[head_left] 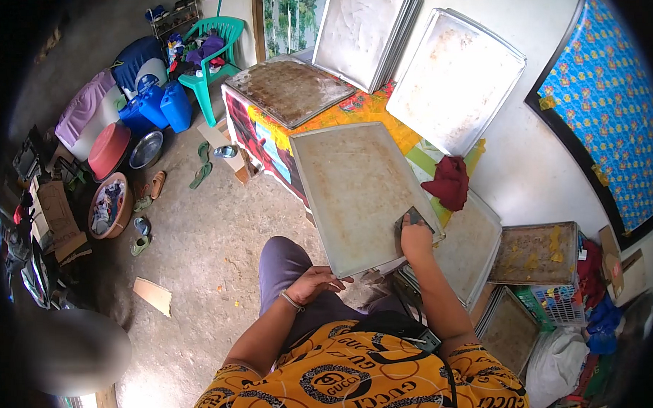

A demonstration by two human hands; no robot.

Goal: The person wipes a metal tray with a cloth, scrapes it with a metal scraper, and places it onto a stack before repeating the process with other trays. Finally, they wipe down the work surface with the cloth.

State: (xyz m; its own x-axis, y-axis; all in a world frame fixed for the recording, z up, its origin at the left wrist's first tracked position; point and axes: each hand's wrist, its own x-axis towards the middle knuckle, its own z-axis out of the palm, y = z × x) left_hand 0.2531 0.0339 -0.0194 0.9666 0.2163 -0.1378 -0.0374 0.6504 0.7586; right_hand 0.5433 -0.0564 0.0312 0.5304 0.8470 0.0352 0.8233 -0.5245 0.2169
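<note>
A large metal tray (pixel 362 192) lies tilted over the person's lap, its far edge on the cloth-covered table (pixel 261 145). My right hand (pixel 416 240) presses a dark pad (pixel 412 217) onto the tray's surface near its right edge; the fingers are wrapped round the pad. At the tray's near left corner is my left hand (pixel 315 283), its fingers reaching toward the rim, partly under it; whether they grip it is not clear. A dark red cloth (pixel 448 183) lies just right of the tray.
A stained tray (pixel 286 89) lies on the table. Stacked trays (pixel 364 33) and another tray (pixel 455 77) lean on the wall. More trays (pixel 533 254) stand at the right by a crate (pixel 560 305). Basins (pixel 109 150), sandals and a green chair (pixel 224 46) are at the left.
</note>
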